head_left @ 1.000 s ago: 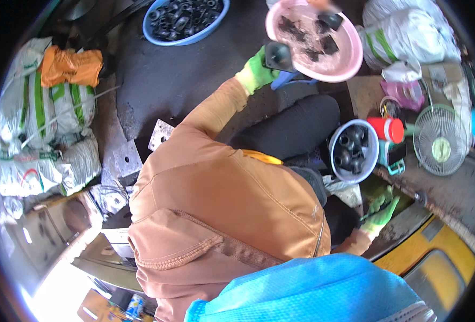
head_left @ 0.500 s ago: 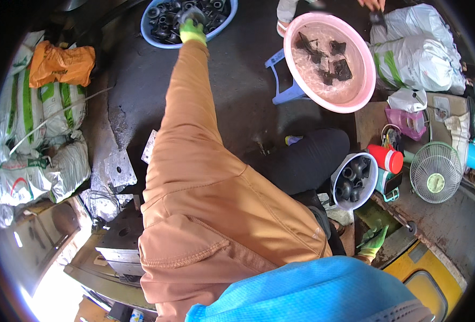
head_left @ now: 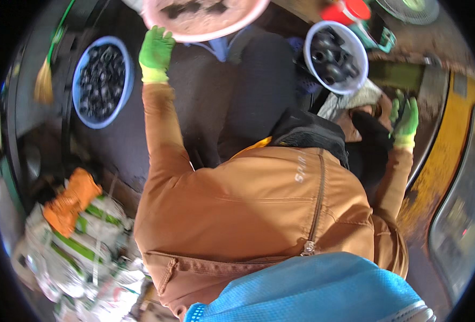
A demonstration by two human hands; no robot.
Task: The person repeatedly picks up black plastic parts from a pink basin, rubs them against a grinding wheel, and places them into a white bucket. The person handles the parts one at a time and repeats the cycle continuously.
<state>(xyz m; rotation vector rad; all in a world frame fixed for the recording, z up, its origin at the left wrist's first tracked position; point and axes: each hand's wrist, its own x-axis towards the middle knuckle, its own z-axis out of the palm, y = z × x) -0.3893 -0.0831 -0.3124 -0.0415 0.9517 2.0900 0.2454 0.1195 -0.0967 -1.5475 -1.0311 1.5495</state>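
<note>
Evidently, I am looking at a pause between grips, as I judge it; the left hand (head_left: 157,49), green-gloved, has its fingers a little spread and nothing visible in them; it overlaps the rim of the pink basin (head_left: 208,36) at the top of the frame, though I cannot tell whether it touches. The right hand (head_left: 405,119), at the right of the frame, has its fingers apart beside a dark patch; I cannot tell whether it holds anything. Any fresh grip would, in my judgement, call for reaching over a rim and picking one piece out of a tight heap.

Glossy black molded parts (head_left: 103,80) fill the blue basin (head_left: 129,80) in the upper left; fewer, larger-looking black hollow parts (head_left: 331,56) lie in the pale round tub (head_left: 362,67) in the upper right, below a red jug (head_left: 350,11); the pink basin, cut off by the frame's edge, holds cloudy pinkish contents with dark flat pieces (head_left: 192,8) in them; blue stool legs (head_left: 218,49) show just beneath it.
</note>
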